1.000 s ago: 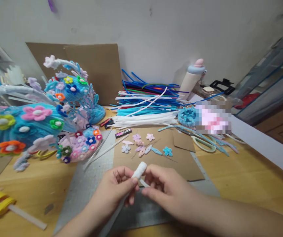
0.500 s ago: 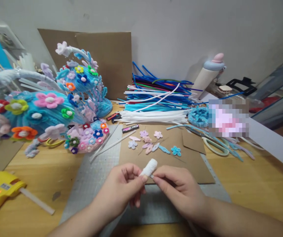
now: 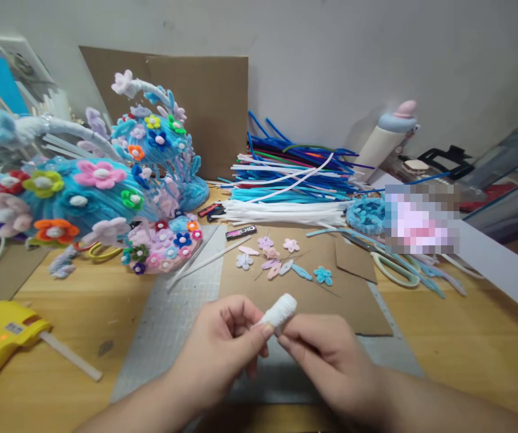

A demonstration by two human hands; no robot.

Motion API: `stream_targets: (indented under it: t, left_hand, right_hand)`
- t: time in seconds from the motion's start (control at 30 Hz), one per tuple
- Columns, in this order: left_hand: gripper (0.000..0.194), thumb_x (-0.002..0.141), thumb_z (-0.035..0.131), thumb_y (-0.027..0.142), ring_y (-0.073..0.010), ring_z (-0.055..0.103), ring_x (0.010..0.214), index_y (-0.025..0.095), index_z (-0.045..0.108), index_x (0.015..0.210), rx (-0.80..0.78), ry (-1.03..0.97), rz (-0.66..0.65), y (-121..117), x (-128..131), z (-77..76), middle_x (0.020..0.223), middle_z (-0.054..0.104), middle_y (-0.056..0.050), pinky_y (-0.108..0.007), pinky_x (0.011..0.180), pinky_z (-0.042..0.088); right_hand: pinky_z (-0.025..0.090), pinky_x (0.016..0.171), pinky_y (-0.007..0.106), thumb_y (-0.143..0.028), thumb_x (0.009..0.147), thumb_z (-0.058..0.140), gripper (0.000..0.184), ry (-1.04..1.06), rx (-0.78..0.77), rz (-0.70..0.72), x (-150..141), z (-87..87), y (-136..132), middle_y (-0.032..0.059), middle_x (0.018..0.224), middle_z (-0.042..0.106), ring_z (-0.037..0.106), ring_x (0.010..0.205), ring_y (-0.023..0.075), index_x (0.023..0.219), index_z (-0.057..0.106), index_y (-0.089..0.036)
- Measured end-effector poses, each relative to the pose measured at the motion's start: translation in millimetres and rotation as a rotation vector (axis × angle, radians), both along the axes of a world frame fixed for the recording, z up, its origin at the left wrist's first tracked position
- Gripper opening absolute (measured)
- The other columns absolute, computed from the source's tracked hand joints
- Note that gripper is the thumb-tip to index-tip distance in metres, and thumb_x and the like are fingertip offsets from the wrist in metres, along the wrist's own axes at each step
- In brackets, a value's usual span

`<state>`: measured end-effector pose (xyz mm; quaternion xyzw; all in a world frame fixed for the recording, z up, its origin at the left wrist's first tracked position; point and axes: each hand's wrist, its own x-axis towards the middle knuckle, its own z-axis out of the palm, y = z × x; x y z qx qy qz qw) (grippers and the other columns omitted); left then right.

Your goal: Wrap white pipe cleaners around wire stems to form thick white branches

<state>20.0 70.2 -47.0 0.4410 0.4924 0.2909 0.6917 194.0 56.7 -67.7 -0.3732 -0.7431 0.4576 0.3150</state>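
Above the front of the cutting mat (image 3: pixel 150 337), my left hand (image 3: pixel 229 343) grips the lower end of a short white fuzzy roll (image 3: pixel 281 311), with the thumb laid along it. The roll tilts up to the right and looks wound from white pipe cleaner. At its lower right side my right hand (image 3: pixel 326 355) is closed in a pinch, on what looks like the strand's end; the fingertips mostly hide it. Just beyond, small pipe cleaner flowers and leaves, among them a blue flower (image 3: pixel 323 275), lie on a sheet of cardboard (image 3: pixel 358 307).
Blue flowered pipe cleaner pieces (image 3: pixel 82 198) stand at the left, above a yellow glue gun (image 3: pixel 10 328). Bundled white pipe cleaners (image 3: pixel 286 212) lie at the back, with scissors (image 3: pixel 396 270) to the right. A white bottle (image 3: pixel 385 141) stands behind.
The roll has shifted slightly right and is turned a little in my left hand. My right fingers have moved slightly down beside it. The whole view has shifted a little.
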Motion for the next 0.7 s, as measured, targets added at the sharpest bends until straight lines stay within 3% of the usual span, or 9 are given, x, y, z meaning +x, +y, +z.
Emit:
stream_targets:
  t: [0.1,0.17,0.4,0.7]
  left_hand:
    - [0.026,0.067,0.067,0.036,-0.0054,0.045,0.037,0.015,0.053,0.064,0.031,0.077,-0.002,0.4,2.5,-0.9,0.05,0.056,0.003,-0.017,0.038,0.034]
    - [0.023,0.068,0.066,0.034,-0.0053,0.044,0.038,0.014,0.054,0.064,0.034,0.127,-0.011,1.7,3.4,-2.2,0.05,0.056,0.003,-0.017,0.039,0.035]
    - [0.019,0.069,0.064,0.031,-0.0053,0.044,0.037,0.015,0.053,0.069,-0.047,0.09,-0.13,8.4,-0.7,-8.2,0.053,0.057,0.003,-0.016,0.035,0.03]
    - [0.016,0.07,0.064,0.026,-0.0084,0.052,0.043,0.015,0.054,0.065,-0.038,0.145,-0.088,5.0,4.9,-9.9,0.055,0.061,0.0,-0.017,0.04,0.034]
  right_hand:
    - [0.03,0.054,0.024,-0.017,0.09,0.038,0.024,-0.183,0.22,0.013,4.4,2.2,-6.3,-0.0018,0.059,0.046,0.04,0.054,0.0106,0.07,0.052,-0.017]
    - [0.027,0.053,0.025,-0.016,0.089,0.037,0.023,-0.281,0.284,0.026,7.8,4.7,-7.9,-0.0014,0.059,0.046,0.039,0.053,0.0111,0.069,0.049,-0.017]
    - [0.03,0.057,0.025,-0.015,0.09,0.037,0.019,-0.515,0.305,0.051,17.6,17.1,-6.0,0.0004,0.069,0.056,0.049,0.061,0.0127,0.078,0.051,-0.018]
    - [0.028,0.053,0.028,-0.011,0.085,0.038,0.018,-0.667,0.454,0.112,13.4,21.8,-5.1,0.0016,0.068,0.058,0.049,0.057,0.0154,0.078,0.053,-0.018]
